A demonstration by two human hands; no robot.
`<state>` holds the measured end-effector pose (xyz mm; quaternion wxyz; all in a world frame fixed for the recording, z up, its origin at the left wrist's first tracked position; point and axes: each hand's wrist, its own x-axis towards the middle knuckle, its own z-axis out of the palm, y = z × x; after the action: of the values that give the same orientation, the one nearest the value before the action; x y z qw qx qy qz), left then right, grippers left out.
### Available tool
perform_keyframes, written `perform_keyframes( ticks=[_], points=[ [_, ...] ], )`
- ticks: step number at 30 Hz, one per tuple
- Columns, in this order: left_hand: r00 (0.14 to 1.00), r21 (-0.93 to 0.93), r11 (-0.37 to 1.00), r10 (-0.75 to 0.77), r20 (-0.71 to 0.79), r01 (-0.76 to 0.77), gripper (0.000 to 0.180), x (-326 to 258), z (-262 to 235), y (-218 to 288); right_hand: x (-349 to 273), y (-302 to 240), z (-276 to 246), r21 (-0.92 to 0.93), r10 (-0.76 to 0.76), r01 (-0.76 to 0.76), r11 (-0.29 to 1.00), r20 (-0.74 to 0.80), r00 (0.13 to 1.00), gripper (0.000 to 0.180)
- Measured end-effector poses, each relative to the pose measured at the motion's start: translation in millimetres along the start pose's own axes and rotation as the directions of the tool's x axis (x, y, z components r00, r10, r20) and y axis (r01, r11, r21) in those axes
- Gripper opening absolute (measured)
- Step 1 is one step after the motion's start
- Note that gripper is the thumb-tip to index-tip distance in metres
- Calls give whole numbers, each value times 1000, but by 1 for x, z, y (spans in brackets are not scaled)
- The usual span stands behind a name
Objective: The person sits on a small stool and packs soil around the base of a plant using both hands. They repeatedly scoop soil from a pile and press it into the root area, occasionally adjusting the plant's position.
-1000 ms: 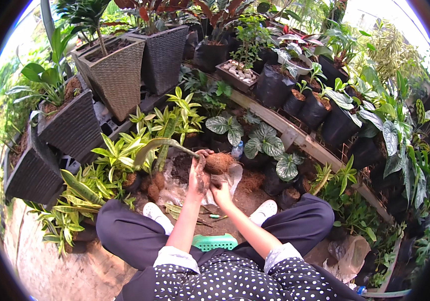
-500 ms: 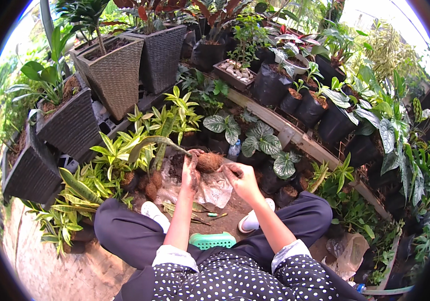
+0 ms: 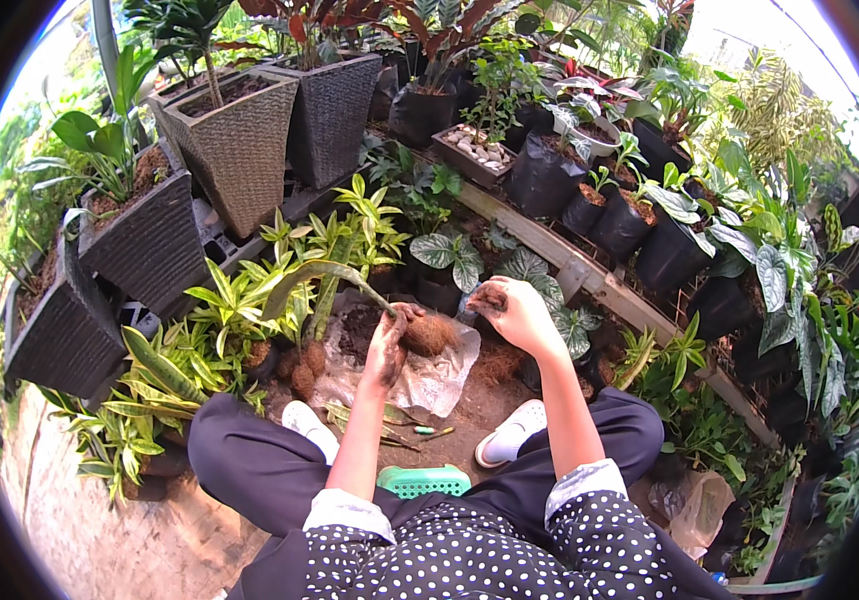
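Note:
My left hand [image 3: 389, 342], smeared with soil, is closed around the base of a plant with a long, curved green leaf [image 3: 327, 270]. At its base sits a root ball wrapped in brown coconut fibre [image 3: 431, 336], beside my fingers. My right hand [image 3: 515, 310] is raised to the right, apart from the root ball. Its dirty fingers are curled together; what they hold, if anything, I cannot make out. Beneath the root ball a crumpled plastic sheet [image 3: 441, 388] lies on the ground, with dark soil [image 3: 359, 328] on its left part. Loose brown fibre [image 3: 495, 364] lies below my right hand.
A green perforated stool [image 3: 423, 481] stands between my legs. Cut leaf pieces [image 3: 389, 432] and a small green-handled tool [image 3: 423, 430] lie before it. Tall woven-look planters [image 3: 234, 150] rise at the left. Black plant bags [image 3: 547, 175] line a wooden beam [image 3: 604, 285] at the right.
My right hand has moved from beside the root ball up and to the right, its fingers curling in. My left hand still holds the plant, shifted only slightly.

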<state>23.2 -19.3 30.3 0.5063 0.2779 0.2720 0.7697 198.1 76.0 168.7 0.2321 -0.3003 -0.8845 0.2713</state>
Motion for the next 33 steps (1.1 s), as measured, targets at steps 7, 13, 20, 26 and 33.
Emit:
perform_keyframes(
  ticks=[7, 13, 20, 26, 33],
  points=[
    [975, -173, 975, -108, 192, 142, 26, -6, 11, 11, 20, 27, 15, 96, -34, 26, 995, 77, 996, 12],
    [973, -290, 945, -92, 212, 152, 26, -8, 17, 19, 12, 67, 73, 671, 106, -241, 701, 235, 966, 16],
    [984, -327, 943, -2, 181, 62, 18, -3, 21, 20, -29, 109, 207, 707, 228, -229, -669, 489, 842, 40],
    [999, -353, 934, 49, -8, -49, 17, -5, 3, 9, -66, 64, 217, 863, 306, -272, -426, 421, 854, 40],
    [986, -163, 974, 147, -75, -157, 17, 9, 8, 30, -40, 18, 176, 957, 454, -248, -152, 291, 842, 19]
  ],
)
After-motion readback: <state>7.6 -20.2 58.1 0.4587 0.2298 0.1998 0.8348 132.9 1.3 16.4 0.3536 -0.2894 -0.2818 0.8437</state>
